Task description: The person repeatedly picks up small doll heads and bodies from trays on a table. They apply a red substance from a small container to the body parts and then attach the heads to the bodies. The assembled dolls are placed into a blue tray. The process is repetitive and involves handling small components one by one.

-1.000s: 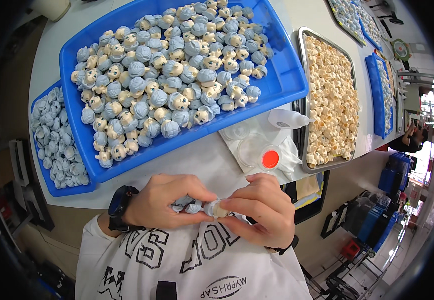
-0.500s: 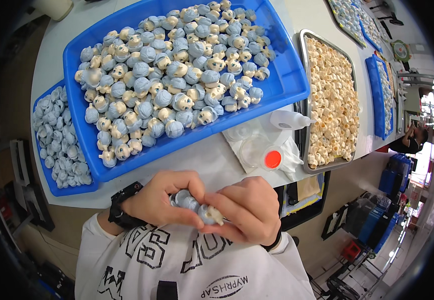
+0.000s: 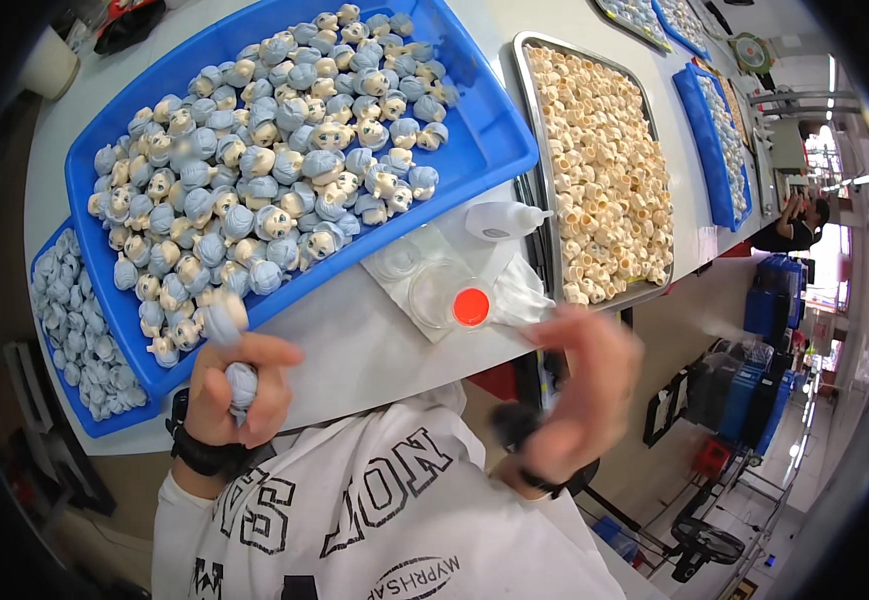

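Observation:
My left hand [image 3: 245, 375] is closed at the near edge of the large blue tray [image 3: 375, 245]. Between its fingers sits a light-blue hair piece [image 3: 242, 388], and a blurred doll head [image 3: 223, 320] with blue hair stands up at its fingertips. Heaped in that tray are several doll heads with pale faces and blue hair. My right hand [image 3: 595, 385] is smeared by motion, off to the right near the white tissue [image 3: 520, 300] and the metal tray [image 3: 610, 290]; whether its fingers hold anything is hidden by blur.
A smaller blue tray [image 3: 120, 415] of hair pieces lies at the left. Cream-coloured hollow parts [image 3: 605, 170] fill the metal tray. A clear dish with a red disc [image 3: 471, 307] and a white squeeze bottle [image 3: 503, 221] stand between the trays. Another person [image 3: 795, 225] is far right.
My hands, earlier together over the doll head and hair pieces, are now apart. The left moved toward the large tray with them; the right swung right. The whole view has shifted.

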### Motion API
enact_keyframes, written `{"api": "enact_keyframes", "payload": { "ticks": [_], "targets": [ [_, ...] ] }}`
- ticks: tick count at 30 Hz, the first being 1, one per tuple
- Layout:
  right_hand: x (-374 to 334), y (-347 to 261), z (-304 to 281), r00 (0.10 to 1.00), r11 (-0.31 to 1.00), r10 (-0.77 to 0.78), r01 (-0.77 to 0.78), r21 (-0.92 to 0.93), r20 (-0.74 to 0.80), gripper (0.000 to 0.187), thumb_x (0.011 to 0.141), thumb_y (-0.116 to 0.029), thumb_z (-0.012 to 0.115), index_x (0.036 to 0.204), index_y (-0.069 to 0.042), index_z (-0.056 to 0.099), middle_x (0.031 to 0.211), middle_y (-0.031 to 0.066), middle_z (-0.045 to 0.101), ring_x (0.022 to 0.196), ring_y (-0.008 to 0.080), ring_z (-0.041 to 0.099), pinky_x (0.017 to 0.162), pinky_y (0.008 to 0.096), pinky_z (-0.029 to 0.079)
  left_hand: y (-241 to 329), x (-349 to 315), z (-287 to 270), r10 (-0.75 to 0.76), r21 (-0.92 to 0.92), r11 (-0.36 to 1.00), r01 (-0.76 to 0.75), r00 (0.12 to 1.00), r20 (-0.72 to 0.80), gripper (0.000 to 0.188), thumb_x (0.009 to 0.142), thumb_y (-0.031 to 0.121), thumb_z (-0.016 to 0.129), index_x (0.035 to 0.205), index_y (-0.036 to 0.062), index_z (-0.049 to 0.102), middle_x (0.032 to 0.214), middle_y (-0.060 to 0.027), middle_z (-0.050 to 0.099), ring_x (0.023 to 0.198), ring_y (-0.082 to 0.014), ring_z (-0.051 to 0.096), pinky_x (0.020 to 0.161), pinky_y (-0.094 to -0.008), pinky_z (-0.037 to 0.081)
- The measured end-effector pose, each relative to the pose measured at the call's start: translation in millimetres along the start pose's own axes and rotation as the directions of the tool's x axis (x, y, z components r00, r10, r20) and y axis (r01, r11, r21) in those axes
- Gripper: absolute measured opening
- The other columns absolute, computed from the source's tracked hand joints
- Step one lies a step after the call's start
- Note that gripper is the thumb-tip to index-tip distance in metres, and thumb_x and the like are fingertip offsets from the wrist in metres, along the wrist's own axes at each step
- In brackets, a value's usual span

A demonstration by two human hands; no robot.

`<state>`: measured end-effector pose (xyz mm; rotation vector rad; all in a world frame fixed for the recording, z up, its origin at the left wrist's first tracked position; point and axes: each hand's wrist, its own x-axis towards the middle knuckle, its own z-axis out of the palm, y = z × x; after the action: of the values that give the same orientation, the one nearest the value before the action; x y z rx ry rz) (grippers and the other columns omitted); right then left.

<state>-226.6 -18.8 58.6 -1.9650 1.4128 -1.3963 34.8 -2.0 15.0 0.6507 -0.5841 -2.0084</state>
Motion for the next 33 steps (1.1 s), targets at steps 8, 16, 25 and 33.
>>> {"api": "enact_keyframes", "payload": {
  "ticks": [8,16,25,33],
  "targets": [
    [35,109,-70,0.907,0.752,0.416,-0.301,-0.586,0.067,0.033,0.075,-0.007,0.064,0.108,-0.004,0.059,0.086,0.011,0.056,0.073,0.0174,0.056,0.06,0.0285,0.047,-7,9,3,-0.122,0.197,0.976,0.09,0.98,0.155,0.047,0.09,0.036,0.045,0.114,-0.0046,0.051,0.067,-0.002,0.047,0.049,-0.0057,0.042,0.048,-0.0186,0.033],
    [42,111,-66,0.935,0.709,0.35,-0.23,-0.666,0.051,0.021,0.074,-0.008,0.066,0.094,-0.004,0.061,0.091,0.0088,0.056,0.073,0.0181,0.056,0.059,0.0281,0.046,1,11,2,-0.261,0.281,0.933,0.226,0.961,0.095,0.034,0.086,0.013,0.042,0.117,-0.0002,0.051,0.087,-0.0048,0.052,0.055,-0.0054,0.043,0.052,-0.0181,0.037],
    [10,6,-22,0.982,0.496,-0.024,-0.149,0.855,0.185,0.015,0.078,-0.002,0.057,0.093,0.003,0.058,0.076,0.0157,0.058,0.06,0.0191,0.053,0.05,0.0287,0.042,-3,9,-2,-0.224,0.208,0.957,0.204,0.972,0.077,0.023,0.092,0.021,0.046,0.101,0.0026,0.057,0.076,-0.0033,0.056,0.053,-0.0031,0.043,0.048,-0.016,0.035],
    [-7,-1,26,0.822,0.711,-0.008,-0.395,0.582,0.569,0.019,0.075,-0.004,0.063,0.092,0.005,0.061,0.077,0.0132,0.059,0.061,0.0209,0.056,0.053,0.0294,0.044,-6,12,-4,-0.199,0.171,0.966,0.193,0.98,0.018,0.042,0.094,0.029,0.038,0.12,-0.0032,0.048,0.076,-0.0107,0.058,0.049,-0.0071,0.045,0.046,-0.0195,0.036]
  ]
}}
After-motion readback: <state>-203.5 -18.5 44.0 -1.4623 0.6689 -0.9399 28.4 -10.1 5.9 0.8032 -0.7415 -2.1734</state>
